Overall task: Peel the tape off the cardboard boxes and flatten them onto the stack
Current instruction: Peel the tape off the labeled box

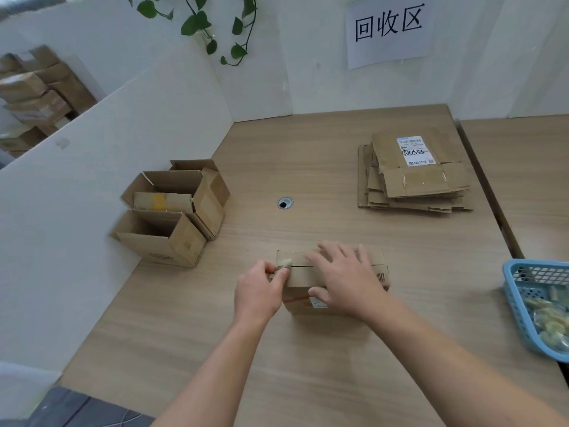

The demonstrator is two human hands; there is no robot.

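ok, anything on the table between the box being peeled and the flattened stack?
Nothing visible. The tabletop between the taped box and the flattened stack is bare wood. The cable hole sits left of that line, the blue basket right of it. The left hand pinches its tape.

Readable text: one wall sign and one shipping label

A white paper sign taped to the wall carries three large black characters, "回收区". On the top flattened box of the stack, a white shipping label shows a barcode and black handwritten figures that seem to end in "555"; its small print is too fine to read. The closed box near the middle of the desk bears a barcode and a small label, both illegible.
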